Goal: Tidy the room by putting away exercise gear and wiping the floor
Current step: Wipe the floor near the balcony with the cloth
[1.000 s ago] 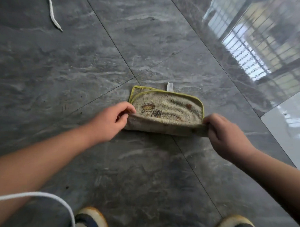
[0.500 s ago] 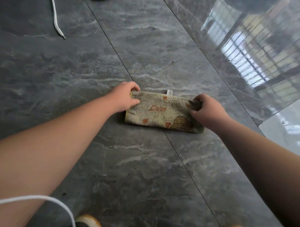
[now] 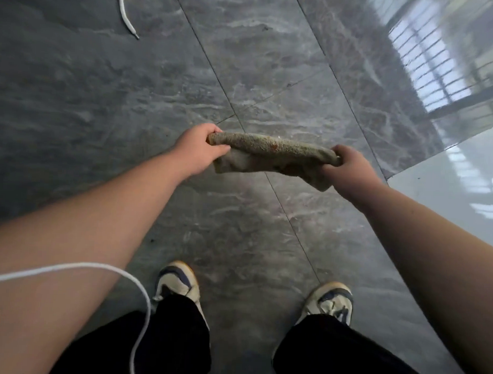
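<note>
The left hand (image 3: 195,150) gripped the folded cloth's (image 3: 271,157) left end, fingers curled over the top edge. The cloth (beige terry, orange specks) hung above the grey tiled floor (image 3: 103,98), its long axis running left to right. The right hand (image 3: 349,168) clutched its right end, fingers wrapped round it.

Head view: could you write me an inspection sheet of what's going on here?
Surface: grey marble-look floor, glossy, paler tile at the right edge.
Job's things: cloth, folded, held off the floor.
Clutter: nothing seen.
Grippers: left hand grips the cloth's left end; right hand grips its right end.
Cables: white cord across the left forearm; a lace lies on the floor, top left.
Surroundings: window reflection; the person's shoes.
</note>
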### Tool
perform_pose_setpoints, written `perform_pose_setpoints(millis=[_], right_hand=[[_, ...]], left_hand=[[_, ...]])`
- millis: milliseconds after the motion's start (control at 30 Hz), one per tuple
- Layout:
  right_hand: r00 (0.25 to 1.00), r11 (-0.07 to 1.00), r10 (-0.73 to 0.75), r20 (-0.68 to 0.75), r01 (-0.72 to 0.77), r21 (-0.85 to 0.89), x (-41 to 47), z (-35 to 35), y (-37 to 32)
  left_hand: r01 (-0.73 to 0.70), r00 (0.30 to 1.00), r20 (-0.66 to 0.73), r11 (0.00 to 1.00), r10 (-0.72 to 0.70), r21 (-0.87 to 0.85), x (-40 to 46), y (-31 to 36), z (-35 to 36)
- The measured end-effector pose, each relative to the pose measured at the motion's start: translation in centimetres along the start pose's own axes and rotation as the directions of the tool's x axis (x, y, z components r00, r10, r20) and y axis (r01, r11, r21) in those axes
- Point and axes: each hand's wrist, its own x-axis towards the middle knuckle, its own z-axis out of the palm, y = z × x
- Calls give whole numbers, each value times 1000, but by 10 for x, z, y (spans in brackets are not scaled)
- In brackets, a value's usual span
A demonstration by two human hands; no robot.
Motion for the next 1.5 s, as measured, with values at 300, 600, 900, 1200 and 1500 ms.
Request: perform_pose_setpoints(millis=[300,600,900,1200,1500], right_hand=[[997,943,-40,67,16,333,-253,-175,-244],[852,705,-388,351,29,709,-505,-308,-503],[575,703,-591,566,23,711,-643,-285,-590],[505,934,-270,820,-69,350,-761,-144,-547],[222,849,-322,921,499,176,-952,-6,-454]], left_hand=[[29,999,-8,857,-39,-515,-249,163,-269],[-152,981,-193,759,35,-634,-521,299,-522],[-362,869,-470,447,-157,-818,-737,278,-553],[-497,669,-435,72,-603,-865,-932,200,-381],[-719,299,-419,86,-857,-689,-1107,149,-256]])
